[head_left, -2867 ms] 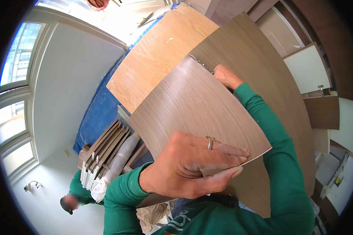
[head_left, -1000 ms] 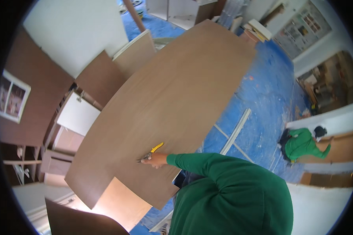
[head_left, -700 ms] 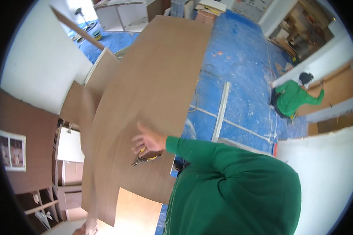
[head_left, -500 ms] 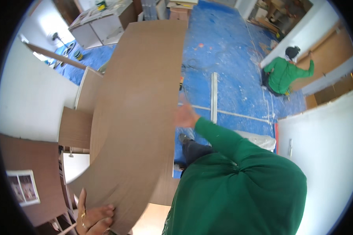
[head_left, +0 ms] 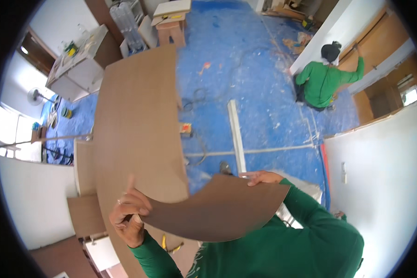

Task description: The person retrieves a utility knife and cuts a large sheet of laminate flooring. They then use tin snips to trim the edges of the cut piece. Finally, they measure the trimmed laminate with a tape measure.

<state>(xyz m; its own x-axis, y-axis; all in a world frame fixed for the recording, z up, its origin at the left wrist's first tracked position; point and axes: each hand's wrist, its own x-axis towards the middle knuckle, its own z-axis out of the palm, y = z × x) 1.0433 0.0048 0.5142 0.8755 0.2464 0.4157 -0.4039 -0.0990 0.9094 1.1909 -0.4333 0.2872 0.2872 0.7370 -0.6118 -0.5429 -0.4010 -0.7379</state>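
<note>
A thin, bendy brown wood-grain sheet [head_left: 217,211] bows between my hands in front of my chest, sagging in the middle. My left hand [head_left: 130,215] is closed on its left end, pinching the edge between thumb and fingers, with one finger raised and blurred. At the far right corner, my right hand [head_left: 264,178] grips the edge with the thumb on top and a finger stretched out. Beyond them, a long flat brown panel [head_left: 136,116] of the same look extends away on the left. Whether the bowed sheet joins that panel, I cannot tell.
Blue sheeting [head_left: 250,55] covers the floor, with a pale metal strip [head_left: 236,134] lying on it. A co-worker in green [head_left: 322,83] crouches at the right by a wooden door. A yellow-handled tool [head_left: 173,248] lies below the bowed sheet. A small stool [head_left: 170,32] stands far back.
My left hand has risen from the lower left, and my right hand has moved from the panel's edge toward my right. The sheet between them is now bent and lifted. The view has shifted.
</note>
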